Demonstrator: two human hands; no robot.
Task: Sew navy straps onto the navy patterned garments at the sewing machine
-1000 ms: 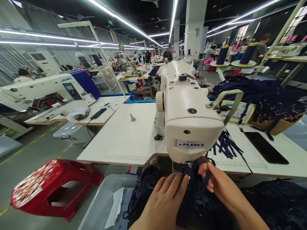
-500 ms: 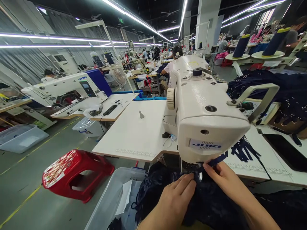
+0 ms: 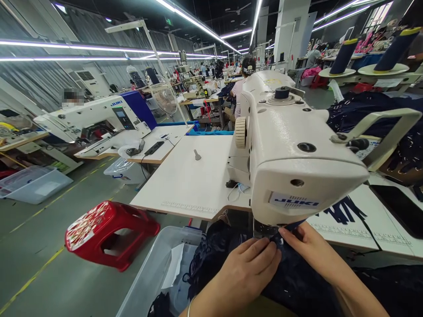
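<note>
Both hands are at the needle end of a white JUKI sewing machine [image 3: 307,136], over dark navy fabric [image 3: 297,286]. My left hand [image 3: 246,268] lies across the fabric, fingers pressed together and curled onto it, just in front of the needle area. With thumb and fingers closed, my right hand [image 3: 307,244] pinches a navy strap [image 3: 295,224] under the machine head. The two hands' fingertips are close together. The needle and presser foot are mostly hidden in shadow. Fabric hangs down to the left over a clear plastic bin [image 3: 145,268].
More cut navy straps [image 3: 345,210] and a black phone [image 3: 398,209] lie on the table at right. A small metal piece [image 3: 197,155] rests on the white tabletop [image 3: 178,176]. The red stool [image 3: 112,233] stands at left. Navy thread cones [image 3: 344,57] stand at back right.
My left hand has shifted slightly right along the fabric, closer to my right hand. The right hand keeps its pinch, and the view has shifted a little.
</note>
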